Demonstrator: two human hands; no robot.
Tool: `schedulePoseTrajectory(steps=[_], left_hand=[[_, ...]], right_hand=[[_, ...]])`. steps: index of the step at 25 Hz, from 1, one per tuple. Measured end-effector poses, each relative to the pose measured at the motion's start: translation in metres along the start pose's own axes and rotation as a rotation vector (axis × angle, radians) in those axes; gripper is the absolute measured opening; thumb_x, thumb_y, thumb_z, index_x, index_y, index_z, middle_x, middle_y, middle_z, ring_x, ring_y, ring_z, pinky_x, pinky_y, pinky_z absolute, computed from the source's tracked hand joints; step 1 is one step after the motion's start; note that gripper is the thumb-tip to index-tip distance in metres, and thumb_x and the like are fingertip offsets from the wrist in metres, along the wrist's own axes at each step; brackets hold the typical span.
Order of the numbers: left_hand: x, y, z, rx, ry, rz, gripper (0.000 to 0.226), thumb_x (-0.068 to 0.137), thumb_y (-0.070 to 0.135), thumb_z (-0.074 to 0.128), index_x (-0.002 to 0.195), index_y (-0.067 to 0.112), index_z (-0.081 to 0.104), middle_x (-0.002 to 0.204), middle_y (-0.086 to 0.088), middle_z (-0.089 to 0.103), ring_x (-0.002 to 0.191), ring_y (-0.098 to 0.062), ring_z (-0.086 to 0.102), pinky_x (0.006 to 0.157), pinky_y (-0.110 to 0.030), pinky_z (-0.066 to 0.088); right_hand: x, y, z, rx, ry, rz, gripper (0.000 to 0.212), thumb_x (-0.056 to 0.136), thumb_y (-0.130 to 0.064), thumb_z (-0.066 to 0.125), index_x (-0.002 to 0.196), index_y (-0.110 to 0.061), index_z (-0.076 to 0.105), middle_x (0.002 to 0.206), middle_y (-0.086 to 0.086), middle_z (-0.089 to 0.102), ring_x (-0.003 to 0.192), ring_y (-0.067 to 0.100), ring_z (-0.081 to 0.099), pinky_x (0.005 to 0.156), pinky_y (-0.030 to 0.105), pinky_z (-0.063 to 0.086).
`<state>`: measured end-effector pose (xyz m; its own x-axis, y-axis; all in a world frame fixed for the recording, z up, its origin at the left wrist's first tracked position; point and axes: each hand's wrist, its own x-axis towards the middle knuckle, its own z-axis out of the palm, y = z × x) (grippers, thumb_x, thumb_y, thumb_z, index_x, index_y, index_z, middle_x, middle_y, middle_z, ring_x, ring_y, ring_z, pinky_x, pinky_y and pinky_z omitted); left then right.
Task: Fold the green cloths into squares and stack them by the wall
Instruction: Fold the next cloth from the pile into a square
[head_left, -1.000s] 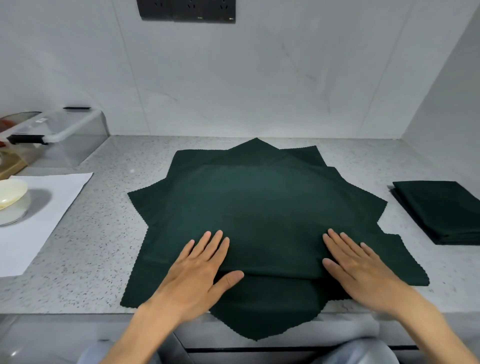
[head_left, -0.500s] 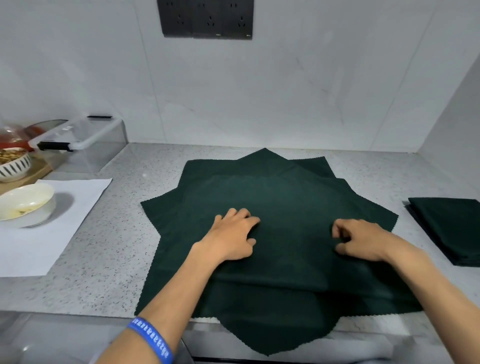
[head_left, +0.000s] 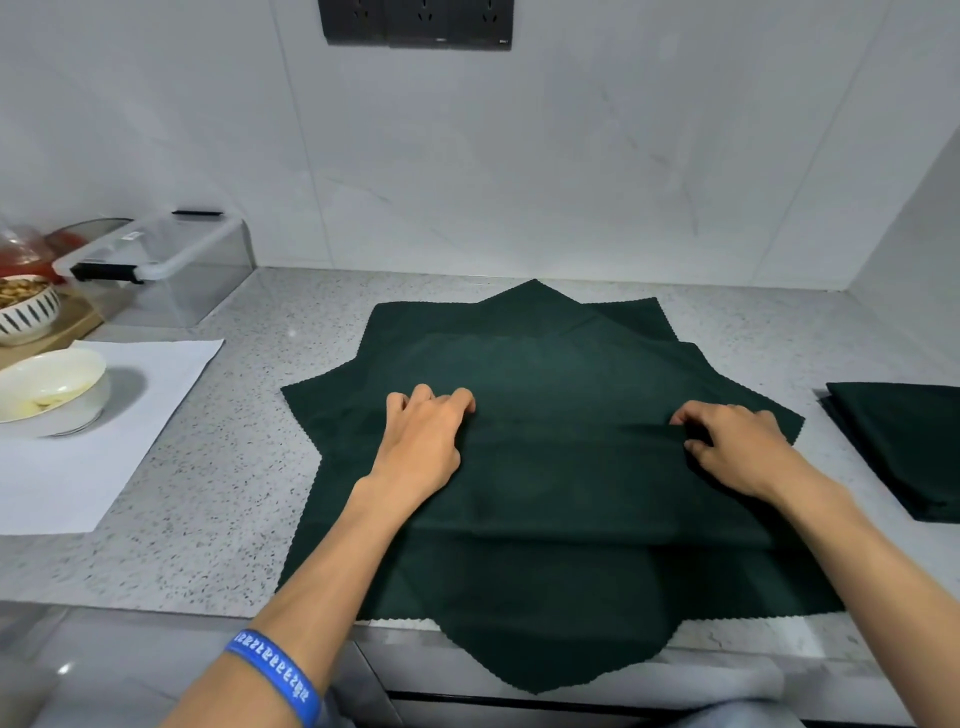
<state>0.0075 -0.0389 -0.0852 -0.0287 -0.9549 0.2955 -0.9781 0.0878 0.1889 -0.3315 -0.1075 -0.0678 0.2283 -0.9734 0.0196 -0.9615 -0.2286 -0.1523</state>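
Note:
Several dark green cloths lie spread in a rotated pile (head_left: 545, 364) on the speckled counter, their corners fanning out like a star. The top cloth (head_left: 566, 478) is folded over, its doubled part lying toward me. My left hand (head_left: 423, 447) rests on its left side with fingers curled at the far edge. My right hand (head_left: 732, 447) pinches that same edge on the right between thumb and fingers. A stack of folded green cloths (head_left: 904, 441) sits at the right by the side wall.
A white sheet of paper (head_left: 104, 441) with a cream bowl (head_left: 49, 384) lies at the left. Behind it stand a clear lidded plastic box (head_left: 161, 265) and a patterned bowl (head_left: 26, 312) on a board. The pile's front corner hangs over the counter edge (head_left: 156, 608).
Both hands moved from the near fold line away from me to the cloth's middle, going from flat palms to curled fingers at the edge. The camera view tilted up slightly.

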Motion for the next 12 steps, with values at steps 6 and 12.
schedulePoseTrajectory(steps=[6,12], left_hand=[[0.013,-0.003,0.005,-0.036,0.018,0.005,0.039,0.082,-0.003,0.052,0.111,0.021,0.058,0.086,0.005,0.068,0.095,-0.019,0.049,0.083,-0.031,0.025],[-0.024,0.018,-0.004,0.061,-0.050,-0.064,0.041,0.095,0.029,0.052,0.134,0.019,0.051,0.138,0.000,0.054,0.127,-0.024,0.046,0.110,-0.040,0.025]], right_hand=[[0.008,0.015,0.003,0.018,-0.018,0.057,0.025,0.091,-0.021,0.059,0.114,-0.029,0.057,0.110,-0.003,0.068,0.112,0.023,0.055,0.096,0.038,0.029],[-0.025,-0.033,0.011,-0.166,0.216,0.039,0.040,0.085,-0.025,0.062,0.124,-0.015,0.057,0.127,0.006,0.059,0.120,0.033,0.051,0.109,0.052,0.031]])
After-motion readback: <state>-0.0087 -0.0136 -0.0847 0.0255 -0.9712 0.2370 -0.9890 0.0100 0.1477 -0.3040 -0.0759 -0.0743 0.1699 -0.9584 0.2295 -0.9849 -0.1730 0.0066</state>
